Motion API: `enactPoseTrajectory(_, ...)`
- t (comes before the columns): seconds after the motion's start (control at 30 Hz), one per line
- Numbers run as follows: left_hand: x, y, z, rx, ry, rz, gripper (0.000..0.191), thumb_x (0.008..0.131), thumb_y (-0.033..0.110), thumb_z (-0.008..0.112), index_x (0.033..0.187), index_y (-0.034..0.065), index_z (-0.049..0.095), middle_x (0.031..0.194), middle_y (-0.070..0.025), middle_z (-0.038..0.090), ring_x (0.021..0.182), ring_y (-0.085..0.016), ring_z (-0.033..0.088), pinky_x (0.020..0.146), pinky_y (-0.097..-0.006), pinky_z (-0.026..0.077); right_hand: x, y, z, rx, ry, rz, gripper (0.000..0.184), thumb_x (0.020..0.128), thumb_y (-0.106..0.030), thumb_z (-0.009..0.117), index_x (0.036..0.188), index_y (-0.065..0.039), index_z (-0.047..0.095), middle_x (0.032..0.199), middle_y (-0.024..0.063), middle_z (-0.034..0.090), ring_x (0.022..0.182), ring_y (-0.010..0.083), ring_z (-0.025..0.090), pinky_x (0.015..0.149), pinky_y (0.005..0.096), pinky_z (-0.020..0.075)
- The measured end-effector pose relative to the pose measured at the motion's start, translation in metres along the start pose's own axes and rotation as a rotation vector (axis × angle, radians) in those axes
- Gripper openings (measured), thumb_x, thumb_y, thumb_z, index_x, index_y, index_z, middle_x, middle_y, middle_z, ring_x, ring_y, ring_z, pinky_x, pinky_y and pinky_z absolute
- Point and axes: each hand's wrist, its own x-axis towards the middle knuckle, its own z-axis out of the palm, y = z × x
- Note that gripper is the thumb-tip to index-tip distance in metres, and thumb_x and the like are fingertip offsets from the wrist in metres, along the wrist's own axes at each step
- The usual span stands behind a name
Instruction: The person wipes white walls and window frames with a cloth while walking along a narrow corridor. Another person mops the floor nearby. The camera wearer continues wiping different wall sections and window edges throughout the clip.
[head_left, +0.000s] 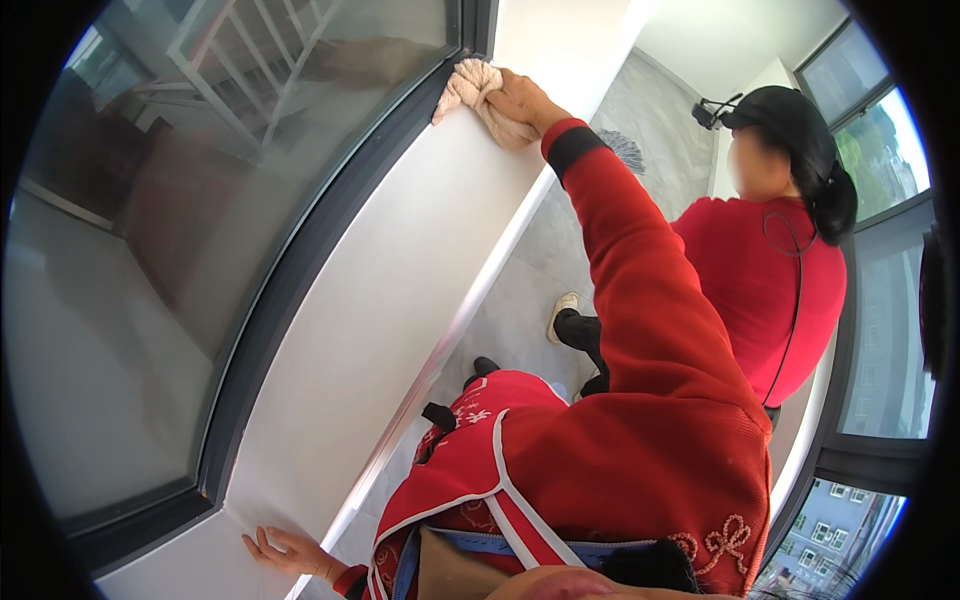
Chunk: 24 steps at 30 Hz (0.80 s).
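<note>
My right hand (523, 99) grips a bunched beige-pink cloth (476, 88) at the far corner of the window. The cloth lies against the dark window frame (330, 187) where it meets the white sill (379, 244). My right arm is stretched out in a red sleeve with a black cuff. Down at the lower left, my left hand (289, 553) holds nothing, its fingers apart over the near end of the sill. Whether its palm rests on the surface, I cannot tell. Beside the sill stands the large glass pane (225, 247), with blurry reflections or shapes in it.
Close on my right stands another person (765, 292) in a red top and black cap with a head-worn device. A grey mop head (622, 150) lies on the grey tiled floor (517, 292) beyond my arm. More dark-framed windows (889, 330) line the right side.
</note>
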Motion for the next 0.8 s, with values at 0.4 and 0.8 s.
enactPoseTrajectory(0.4,0.006,0.021,-0.005,0.193,-0.086,0.050,0.032,0.103,0.028,0.054,0.112,0.0017,0.069,0.144,-0.0137,0.053,0.132,-0.031,0.051,0.103,-0.0428,0.048,0.022,0.031,0.062,-0.081,-0.042,0.319,0.052,0.090,-0.041,0.054,0.119,-0.001,0.068,0.118,0.0223,0.070,0.121,0.0411,0.059,0.103,0.0486,0.0420)
enactPoseTrajectory(0.8,-0.017,0.084,0.039,-0.170,-0.025,0.182,0.024,0.101,0.017,0.057,0.109,-0.0043,0.068,0.138,-0.0199,0.057,0.130,-0.038,0.052,0.106,-0.0475,0.044,-0.166,0.100,0.023,0.523,0.150,0.350,0.048,0.093,-0.024,0.051,0.132,0.003,0.056,0.122,0.0223,0.067,0.115,0.0338,0.063,0.101,0.0401,0.0483)
